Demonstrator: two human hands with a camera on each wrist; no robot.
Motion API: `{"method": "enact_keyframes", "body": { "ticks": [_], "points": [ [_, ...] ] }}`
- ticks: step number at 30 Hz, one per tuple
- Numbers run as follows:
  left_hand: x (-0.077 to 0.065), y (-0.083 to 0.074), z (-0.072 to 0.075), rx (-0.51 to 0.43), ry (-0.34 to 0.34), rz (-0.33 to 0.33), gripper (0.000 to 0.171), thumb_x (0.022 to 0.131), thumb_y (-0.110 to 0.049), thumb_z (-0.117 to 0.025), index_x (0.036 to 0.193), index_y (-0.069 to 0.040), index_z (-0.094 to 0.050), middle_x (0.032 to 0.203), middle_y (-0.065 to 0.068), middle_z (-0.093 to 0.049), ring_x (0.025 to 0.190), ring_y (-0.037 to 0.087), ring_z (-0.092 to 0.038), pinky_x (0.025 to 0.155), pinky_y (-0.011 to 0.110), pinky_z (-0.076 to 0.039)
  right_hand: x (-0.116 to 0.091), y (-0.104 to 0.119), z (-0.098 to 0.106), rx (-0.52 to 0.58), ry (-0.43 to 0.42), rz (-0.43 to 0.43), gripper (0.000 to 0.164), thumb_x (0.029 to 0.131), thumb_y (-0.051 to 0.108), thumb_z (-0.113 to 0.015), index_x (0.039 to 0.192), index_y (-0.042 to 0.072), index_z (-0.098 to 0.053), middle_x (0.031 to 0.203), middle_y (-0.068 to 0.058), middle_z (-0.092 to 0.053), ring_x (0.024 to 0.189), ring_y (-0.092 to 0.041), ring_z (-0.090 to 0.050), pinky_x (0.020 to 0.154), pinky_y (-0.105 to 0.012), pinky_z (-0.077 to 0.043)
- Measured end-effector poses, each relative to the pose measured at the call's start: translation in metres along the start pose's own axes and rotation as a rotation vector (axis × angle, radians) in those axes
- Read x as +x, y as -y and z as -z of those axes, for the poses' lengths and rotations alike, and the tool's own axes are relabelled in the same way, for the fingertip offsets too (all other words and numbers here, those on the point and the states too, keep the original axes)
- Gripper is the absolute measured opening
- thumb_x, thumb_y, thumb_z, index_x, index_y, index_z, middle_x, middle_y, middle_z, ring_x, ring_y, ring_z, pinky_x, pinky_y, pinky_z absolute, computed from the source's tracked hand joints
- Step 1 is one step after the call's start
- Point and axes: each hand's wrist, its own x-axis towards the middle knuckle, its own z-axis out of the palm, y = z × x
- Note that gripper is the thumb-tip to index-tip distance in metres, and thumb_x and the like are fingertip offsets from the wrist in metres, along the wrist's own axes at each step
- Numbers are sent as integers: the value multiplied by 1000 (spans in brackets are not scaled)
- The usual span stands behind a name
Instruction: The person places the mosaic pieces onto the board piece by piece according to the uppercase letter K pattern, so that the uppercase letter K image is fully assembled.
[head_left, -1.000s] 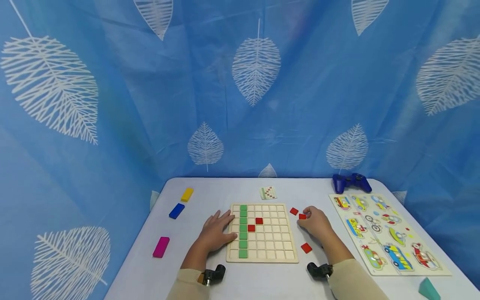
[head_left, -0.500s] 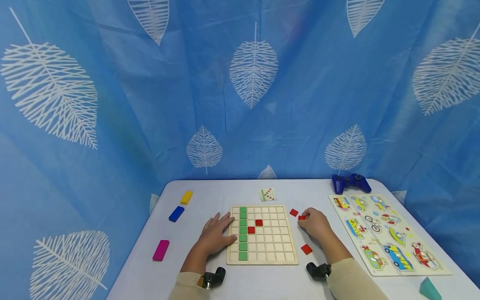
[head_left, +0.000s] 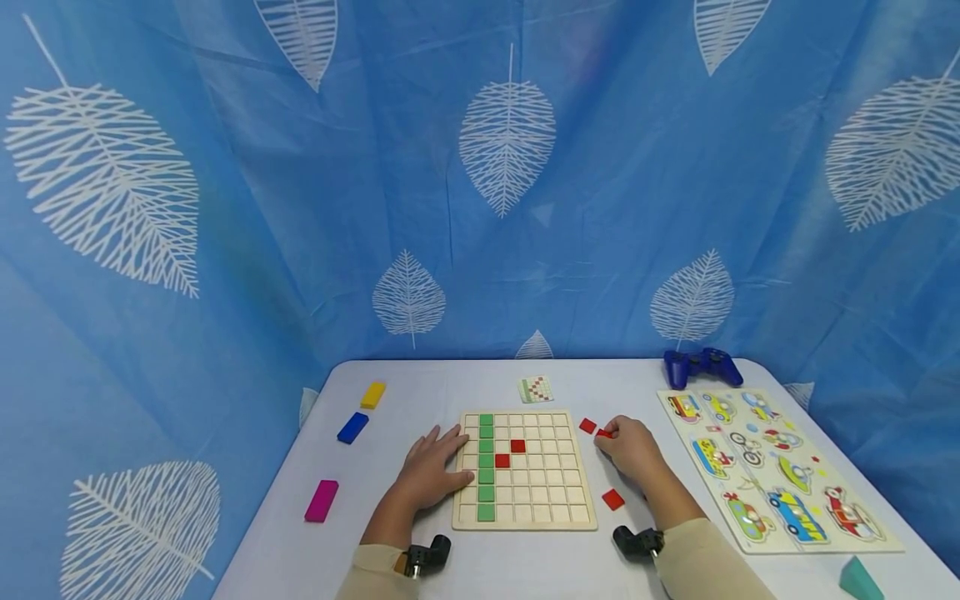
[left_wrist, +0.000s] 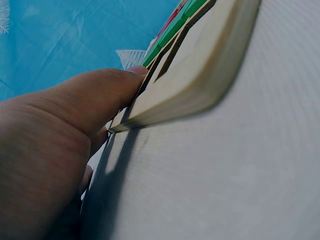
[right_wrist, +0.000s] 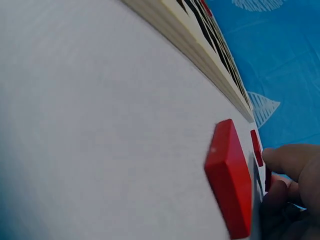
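Observation:
A wooden grid board (head_left: 555,525) lies mid-table, with a column of green tiles (head_left: 487,446) and two red tiles (head_left: 518,446) set in its squares. Fingers spread, my left hand (head_left: 431,471) rests on the board's left edge; its thumb touches the rim in the left wrist view. Right of the board, my right hand (head_left: 632,450) pinches a red square tile (head_left: 603,433) between thumb and fingers, one edge of the tile tipped up. Another red tile (head_left: 587,425) lies just beside it, and a nearer red tile (head_left: 612,499) lies flat on the table.
A small pattern card (head_left: 536,389) lies behind the board. Yellow (head_left: 372,395), blue (head_left: 352,427) and magenta blocks (head_left: 322,501) are at left. A picture puzzle board (head_left: 780,467), a blue game controller (head_left: 702,367) and a teal block (head_left: 859,578) are at right.
The red tile in my right hand has tipped from lying flat to slanted as the fingers pinch it. My left hand stays on the board's edge. The view shifted slightly.

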Motion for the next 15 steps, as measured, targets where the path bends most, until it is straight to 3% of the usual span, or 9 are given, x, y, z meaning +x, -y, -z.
{"method": "enact_keyframes", "body": {
  "ticks": [7, 15],
  "points": [
    [0, 0, 0, 3, -4, -5, 74, 89, -47, -79, 155, -28, -52, 170, -5, -36, 163, 33, -15, 128, 64, -13, 5, 20, -3, 16, 5, 57, 26, 98, 22, -73, 110, 2, -61, 97, -11, -62, 86, -24, -56, 68, -31, -47],
    [1, 0, -1, 5, -7, -11, 73, 89, -46, -80, 155, -27, -53, 170, -5, -37, 162, 34, -16, 129, 64, -13, 9, 51, -25, 86, 56, 164, 24, 98, 22, -75, 113, 7, -64, 110, -9, -66, 96, -23, -60, 74, -32, -55]
  ]
}}
